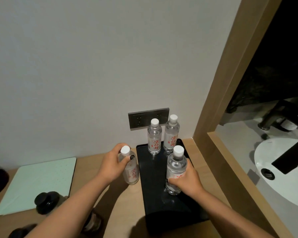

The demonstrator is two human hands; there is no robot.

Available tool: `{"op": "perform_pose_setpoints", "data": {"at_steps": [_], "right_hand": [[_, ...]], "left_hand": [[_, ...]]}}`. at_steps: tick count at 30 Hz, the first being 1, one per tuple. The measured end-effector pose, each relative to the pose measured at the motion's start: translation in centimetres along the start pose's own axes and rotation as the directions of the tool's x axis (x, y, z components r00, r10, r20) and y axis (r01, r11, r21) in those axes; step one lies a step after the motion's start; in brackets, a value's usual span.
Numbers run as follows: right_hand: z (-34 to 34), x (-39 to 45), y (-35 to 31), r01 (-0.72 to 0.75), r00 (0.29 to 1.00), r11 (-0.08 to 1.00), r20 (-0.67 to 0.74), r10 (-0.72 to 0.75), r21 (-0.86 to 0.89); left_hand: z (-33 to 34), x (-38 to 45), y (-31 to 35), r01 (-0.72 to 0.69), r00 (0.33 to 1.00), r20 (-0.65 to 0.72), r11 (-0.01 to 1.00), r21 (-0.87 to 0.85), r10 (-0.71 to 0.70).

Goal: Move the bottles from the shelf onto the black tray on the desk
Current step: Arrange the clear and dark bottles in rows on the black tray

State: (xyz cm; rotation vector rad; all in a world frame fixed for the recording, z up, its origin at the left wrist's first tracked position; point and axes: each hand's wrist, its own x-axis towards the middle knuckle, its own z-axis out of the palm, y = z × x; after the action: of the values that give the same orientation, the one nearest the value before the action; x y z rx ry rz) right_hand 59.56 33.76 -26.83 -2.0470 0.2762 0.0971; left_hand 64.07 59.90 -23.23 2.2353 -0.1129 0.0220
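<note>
- Two bottles [154, 136] were already stood upright, side by side, at the far end of the black tray [149, 177].
- A third bottle [175, 170] was gripped low on its body by the right hand [186, 183], over the tray's middle; whether its base touched could not be told.
- A fourth bottle [130, 166] was clasped near the neck by the left hand [113, 164], beside the tray's left edge, above the desk [117, 208].
- The task was judged nearly finished: two placements remained. The shelf was not seen.
</note>
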Motion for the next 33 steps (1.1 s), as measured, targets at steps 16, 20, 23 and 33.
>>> {"op": "perform_pose_setpoints", "data": {"at_steps": [16,20,23,33], "right_hand": [[4.5,7.1,-0.7,-0.056,0.996,0.998,0.066,0.058,-0.029],[5.2,7.8,-1.2,-0.075,0.995,0.994,0.058,0.080,-0.079],[6.2,8.0,-1.5,-0.124,0.992,0.987,-0.033,0.121,-0.098],[6.9,9.2,-2.1,-0.127,0.991,0.985,-0.055,0.121,-0.114]], "left_hand": [[0.6,-0.1,-1.6,-0.015,1.000,-0.023,0.999,-0.029,0.014],[0.5,-0.2,-1.6,-0.005,1.000,-0.016,0.999,-0.053,0.004],[0.6,-0.3,-1.5,0.013,1.000,-0.020,0.998,-0.062,-0.015],[1.8,-0.6,-0.9,0.057,0.993,-0.093,0.993,-0.104,-0.067]]}}
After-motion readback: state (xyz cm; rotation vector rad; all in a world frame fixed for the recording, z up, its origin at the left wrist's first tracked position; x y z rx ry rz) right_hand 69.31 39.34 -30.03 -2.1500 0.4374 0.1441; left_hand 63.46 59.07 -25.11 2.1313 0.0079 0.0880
